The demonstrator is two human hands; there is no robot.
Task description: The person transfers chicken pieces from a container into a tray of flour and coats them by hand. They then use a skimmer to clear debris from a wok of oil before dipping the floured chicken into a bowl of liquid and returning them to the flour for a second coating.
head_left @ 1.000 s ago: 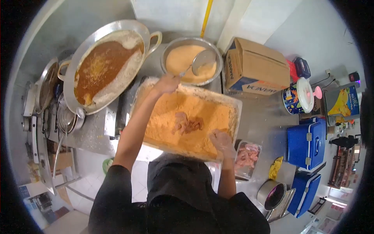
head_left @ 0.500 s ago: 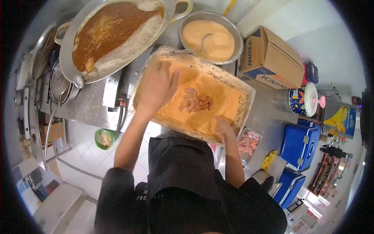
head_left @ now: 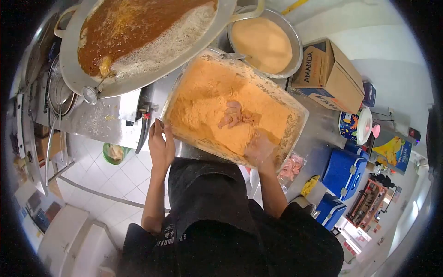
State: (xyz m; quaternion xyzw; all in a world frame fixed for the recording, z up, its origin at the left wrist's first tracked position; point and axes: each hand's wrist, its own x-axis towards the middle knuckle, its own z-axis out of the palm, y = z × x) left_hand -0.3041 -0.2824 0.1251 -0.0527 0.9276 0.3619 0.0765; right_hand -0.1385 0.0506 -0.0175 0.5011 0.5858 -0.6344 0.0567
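Note:
A rectangular tub holds orange-tinted breading flour. Pieces of raw meat, partly coated, lie in a small heap near its middle. At the tub's near left corner, my left hand has its fingers and thumb around the rim. My right hand is down in the flour at the near right side, just below the meat. It is smeared by motion, and its fingers blend into the flour.
Behind the tub on the left, a large pan holds foaming brown oil with a thermometer at its rim. A metal bowl of pale orange batter stands behind. Right are a cardboard box, a tray of raw meat and a blue cooler.
My left hand has moved from above the flour down to the tub's near left corner. My right hand has shifted slightly left in the flour. The camera view has tilted a little.

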